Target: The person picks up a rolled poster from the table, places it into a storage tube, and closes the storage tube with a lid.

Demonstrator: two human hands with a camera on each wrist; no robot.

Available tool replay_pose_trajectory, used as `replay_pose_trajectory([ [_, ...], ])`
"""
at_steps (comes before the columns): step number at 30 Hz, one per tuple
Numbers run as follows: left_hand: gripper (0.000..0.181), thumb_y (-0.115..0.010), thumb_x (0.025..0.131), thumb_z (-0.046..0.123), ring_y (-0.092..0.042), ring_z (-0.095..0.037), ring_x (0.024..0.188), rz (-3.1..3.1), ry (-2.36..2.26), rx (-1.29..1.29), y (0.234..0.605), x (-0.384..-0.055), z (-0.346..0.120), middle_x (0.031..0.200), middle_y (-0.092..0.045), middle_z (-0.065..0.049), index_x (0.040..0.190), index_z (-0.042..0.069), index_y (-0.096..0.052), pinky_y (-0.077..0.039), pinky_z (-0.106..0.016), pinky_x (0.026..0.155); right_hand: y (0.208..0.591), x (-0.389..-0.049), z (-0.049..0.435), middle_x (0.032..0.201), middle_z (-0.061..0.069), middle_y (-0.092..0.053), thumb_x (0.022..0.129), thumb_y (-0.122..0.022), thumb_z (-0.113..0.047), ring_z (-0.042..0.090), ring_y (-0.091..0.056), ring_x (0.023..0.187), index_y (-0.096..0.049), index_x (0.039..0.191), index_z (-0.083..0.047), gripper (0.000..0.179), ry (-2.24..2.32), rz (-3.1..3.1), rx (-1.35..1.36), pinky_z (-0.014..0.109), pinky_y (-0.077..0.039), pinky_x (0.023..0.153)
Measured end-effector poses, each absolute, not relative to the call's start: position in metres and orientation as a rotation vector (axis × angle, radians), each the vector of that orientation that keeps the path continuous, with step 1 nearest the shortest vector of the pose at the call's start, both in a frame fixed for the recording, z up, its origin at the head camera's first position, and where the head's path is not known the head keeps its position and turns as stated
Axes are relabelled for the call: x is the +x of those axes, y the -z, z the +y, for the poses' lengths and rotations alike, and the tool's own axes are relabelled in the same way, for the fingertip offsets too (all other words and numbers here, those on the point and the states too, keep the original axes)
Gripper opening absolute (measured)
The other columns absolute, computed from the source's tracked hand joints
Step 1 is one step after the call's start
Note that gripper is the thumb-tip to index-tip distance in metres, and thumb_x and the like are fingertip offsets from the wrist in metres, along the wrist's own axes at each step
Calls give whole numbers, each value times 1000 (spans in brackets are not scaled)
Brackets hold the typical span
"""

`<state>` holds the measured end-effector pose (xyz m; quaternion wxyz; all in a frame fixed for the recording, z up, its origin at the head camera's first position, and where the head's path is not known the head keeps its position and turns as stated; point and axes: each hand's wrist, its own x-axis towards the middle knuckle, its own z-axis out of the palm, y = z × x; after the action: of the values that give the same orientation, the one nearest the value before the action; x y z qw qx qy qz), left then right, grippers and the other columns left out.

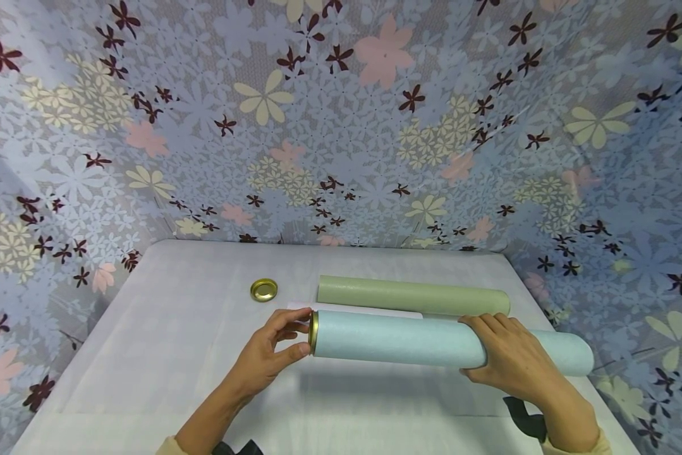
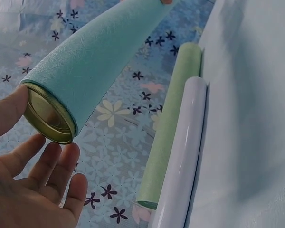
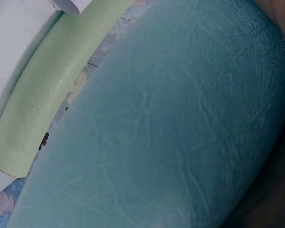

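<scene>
A light blue cardboard tube [image 1: 397,339] is held level above the table. My right hand [image 1: 505,354] grips it from above, right of its middle. At its left end sits a gold metal cap [image 2: 46,113], which my left hand [image 1: 269,351] pinches by the rim between thumb and fingers. In the left wrist view the cap covers the tube's end, its recessed face toward my palm. The blue tube [image 3: 152,123] fills most of the right wrist view, where little of the right hand shows.
Behind the blue tube lies a green tube [image 1: 414,296], with a white paper roll [image 2: 186,147] alongside it. A loose gold cap [image 1: 263,290] rests on the white table [image 1: 181,328] to the left. Flower-patterned cloth [image 1: 341,126] hangs at the back and sides.
</scene>
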<state>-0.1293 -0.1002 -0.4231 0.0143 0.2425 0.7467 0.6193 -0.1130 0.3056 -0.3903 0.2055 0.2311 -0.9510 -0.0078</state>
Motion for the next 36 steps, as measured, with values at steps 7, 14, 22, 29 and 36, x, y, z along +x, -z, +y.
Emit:
replay_pose_trajectory([
  [7, 49, -67, 87, 19, -53, -21, 116, 2340, -1916, 723, 423, -129, -100, 128, -52, -1, 133, 21, -50, -43, -34, 100, 392, -112, 307, 100, 3, -64, 47, -88, -42, 25, -59, 90, -58, 115, -14, 80, 26, -2643, 646, 46, -47, 78],
  [14, 48, -68, 87, 20, -54, -20, 114, 2357, -1903, 729, 422, -128, -99, 127, -53, 0, 132, 21, -51, -43, -36, 100, 391, -111, 306, 100, 3, -64, 47, -88, -42, 25, -59, 91, -58, 116, -14, 80, 22, -2654, 648, 46, -47, 78],
  [22, 48, -67, 87, 20, -54, -21, 114, 2362, -1892, 751, 421, -129, -97, 125, -54, 1, 132, 23, -51, -42, -32, 101, 391, -110, 307, 100, 4, -64, 48, -88, -42, 26, -58, 91, -59, 116, -13, 80, 36, -2656, 673, 47, -47, 79],
  [29, 48, -67, 88, 19, -54, -21, 114, 2350, -1879, 787, 425, -129, -94, 125, -53, 1, 132, 20, -51, -42, -30, 101, 390, -109, 309, 100, 5, -63, 49, -88, -42, 26, -58, 91, -58, 116, -13, 80, 67, -2671, 679, 47, -47, 79],
  [36, 48, -67, 87, 22, -54, -20, 114, 2374, -1856, 755, 428, -128, -92, 126, -54, 3, 132, 22, -51, -42, -31, 101, 390, -108, 307, 101, 6, -64, 50, -88, -41, 27, -57, 91, -58, 116, -12, 78, 70, -2679, 691, 48, -47, 80],
])
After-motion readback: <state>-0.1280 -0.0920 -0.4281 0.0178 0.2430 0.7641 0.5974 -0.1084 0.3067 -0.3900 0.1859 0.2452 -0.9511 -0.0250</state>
